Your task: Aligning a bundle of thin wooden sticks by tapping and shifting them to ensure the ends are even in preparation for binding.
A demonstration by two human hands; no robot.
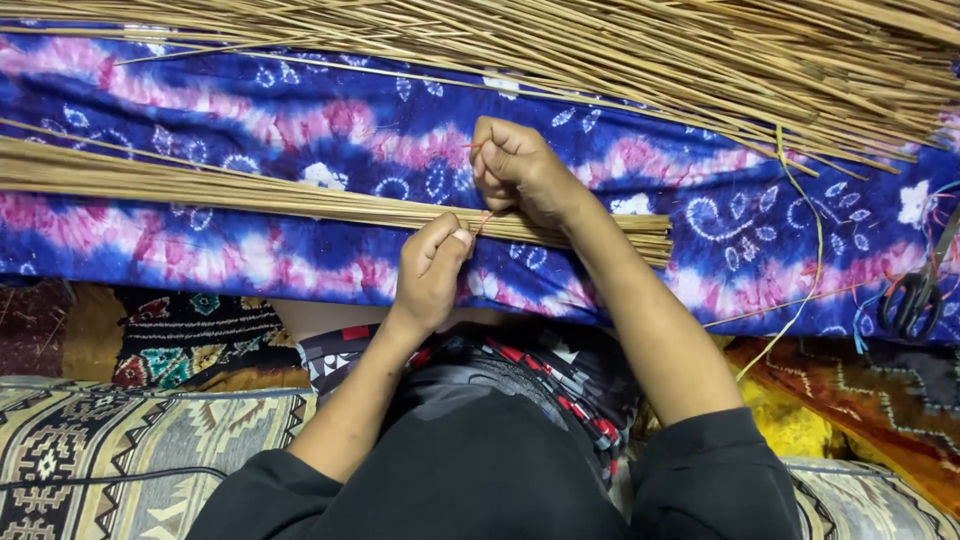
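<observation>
A tight bundle of straight tan straw stalks [300, 195] lies across a blue, pink and white tie-dyed cloth [330, 120], its cut ends lined up at the right end of the bundle. Both hands work at that end. The right hand [520, 170] is curled closed on top of the bundle just short of its cut ends, fingers folded over the stalks, with a thin red thread [484, 218] showing at the thumb side. The left hand [430, 270] sits just below the bundle, on the near side, closed with thumb and forefinger pinched on the lower end of the same red thread, which runs up to the stalks between the two hands.

Beyond the bundle, along the far edge of the cloth, a loose heap of the same straw [650, 50] spreads out toward the right. To the right of the bundle's cut ends a single yellow-green strand [815, 250] curls down over the cloth, and farther right a pair of dark-handled scissors [915, 290] rests on the cloth's edge. On the near side of the bundle, patterned woven cushions [110, 450] lie beside the person's lap, and the black sleeves [710, 470] cover the forearms' upper part.
</observation>
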